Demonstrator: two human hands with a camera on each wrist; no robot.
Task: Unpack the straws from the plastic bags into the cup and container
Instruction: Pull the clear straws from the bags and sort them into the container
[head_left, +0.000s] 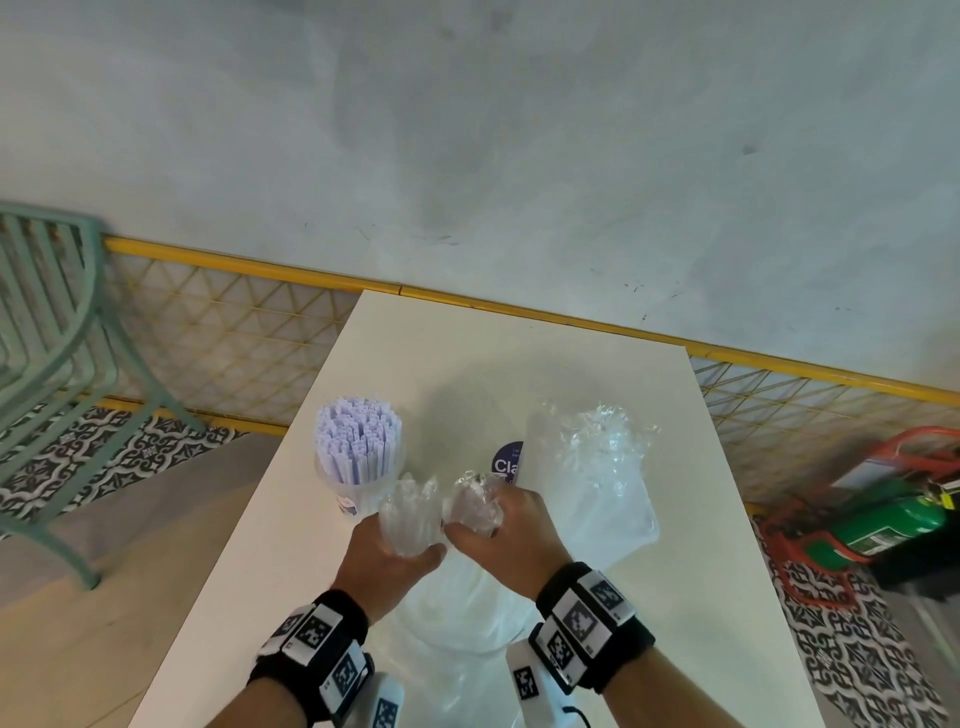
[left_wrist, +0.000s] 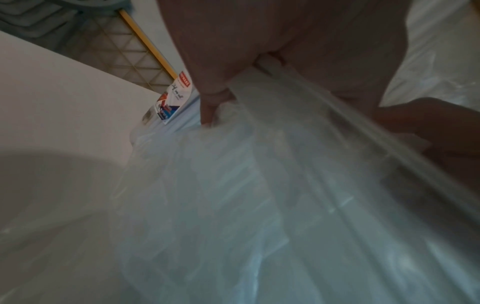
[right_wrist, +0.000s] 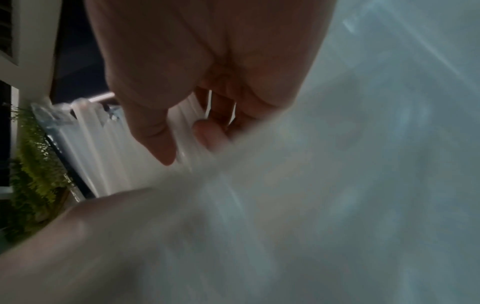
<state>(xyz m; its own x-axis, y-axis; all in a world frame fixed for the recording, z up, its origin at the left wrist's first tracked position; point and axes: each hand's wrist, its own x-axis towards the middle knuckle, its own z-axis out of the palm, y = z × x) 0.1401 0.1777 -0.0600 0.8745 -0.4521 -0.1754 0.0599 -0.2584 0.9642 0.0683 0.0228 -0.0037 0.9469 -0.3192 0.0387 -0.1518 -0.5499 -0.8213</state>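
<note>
A clear plastic bag of pale straws (head_left: 457, 608) stands in front of me on the white table (head_left: 727, 597). My left hand (head_left: 387, 558) grips a bunch of the straws (head_left: 408, 522) through the bag's torn top. My right hand (head_left: 501, 535) holds the other crumpled flap of the bag's mouth (head_left: 475, 501). In the left wrist view, fingers (left_wrist: 213, 96) curl over the straws (left_wrist: 298, 115) and film. In the right wrist view, fingers (right_wrist: 155, 131) pinch film over white straws (right_wrist: 103, 144). A clear cup (head_left: 358, 499) packed with lilac straws (head_left: 358, 439) stands to the left.
A second, crumpled plastic bag (head_left: 597, 478) lies on the table to the right, partly over a purple label (head_left: 506, 465). A green chair (head_left: 57, 338) stands at the left, a green extinguisher (head_left: 893, 525) on the floor at the right, a yellow mesh rail (head_left: 234, 332) behind.
</note>
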